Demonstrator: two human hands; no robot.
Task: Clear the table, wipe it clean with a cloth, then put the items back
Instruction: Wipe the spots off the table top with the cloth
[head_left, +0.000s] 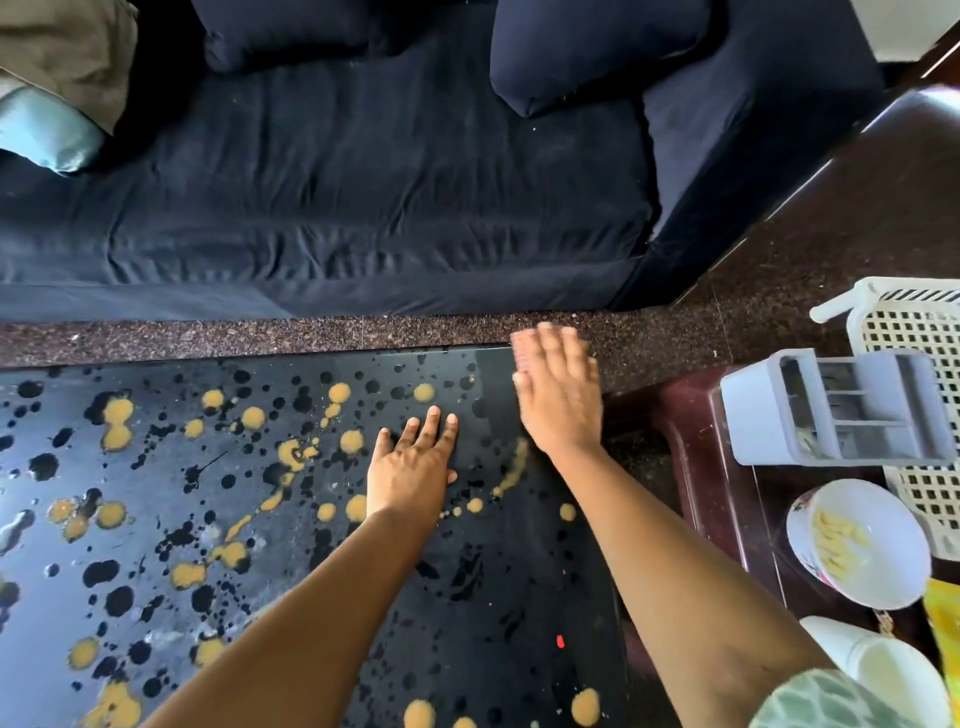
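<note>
Progress: clearing looks done, wiping is underway, returning items is pending. You are pressing the cloth (521, 353) under your right hand (561, 400), fingers straight, at the far right corner of the table (493, 597); your left hand (413, 462) is resting flat, fingers released, just beside.

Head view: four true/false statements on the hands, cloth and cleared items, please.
1. The right hand presses a pink cloth at the far right corner of the table. True.
2. The left hand grips a cup. False: it lies flat on the table, fingers straight.
3. The grey organizer stands on the table. False: it stands off the table, to its right, beside a white basket.
4. The white bowl holds something yellow. True.
</note>
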